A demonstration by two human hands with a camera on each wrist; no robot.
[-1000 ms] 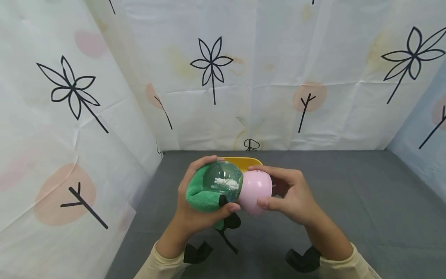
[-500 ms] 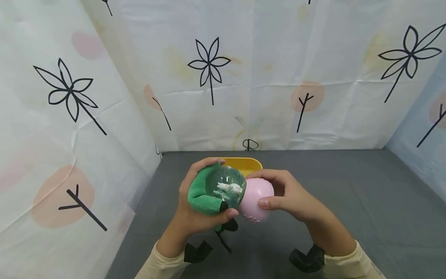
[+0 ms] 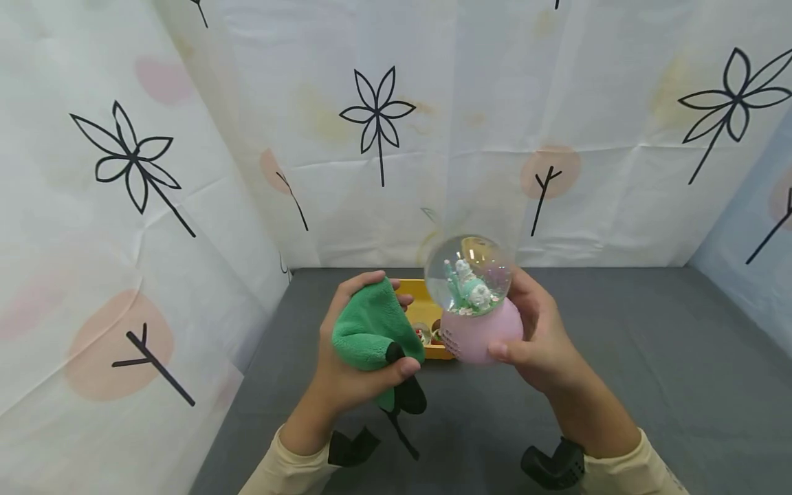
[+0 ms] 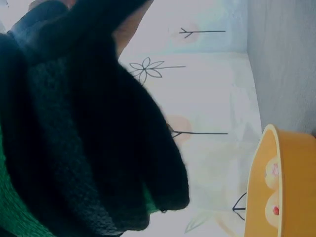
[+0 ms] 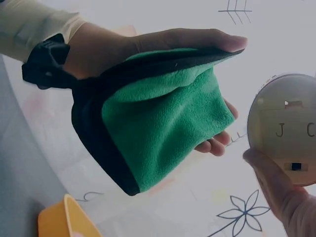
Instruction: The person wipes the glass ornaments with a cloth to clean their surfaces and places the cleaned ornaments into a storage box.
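Note:
A green cloth with black edging [image 3: 374,330] lies folded in my left hand [image 3: 340,388], the thumb pressing its near side. Its black edge hangs below that thumb, and the cloth [image 4: 94,128] fills much of the left wrist view. My right hand [image 3: 551,347] grips a snow globe [image 3: 475,335] by its rounded pink base. Inside the clear glass ball are a white figure and pale green pieces. The globe tilts slightly, apart from the cloth. In the right wrist view, the base's flat underside [image 5: 281,116] shows letters and a small dark switch.
Behind the hands, a yellow tray [image 3: 410,299] stands on the grey table [image 3: 619,344], partly hidden by the globe. Small round pieces [image 4: 272,210] with red and pink details lie inside it. Printed white fabric [image 3: 464,137] surrounds the table at the back and sides.
The globe has come away from the cloth, moving right and up, and turned from lying sideways to nearly upright, glass on top. The left hand keeps the cloth in about the same place.

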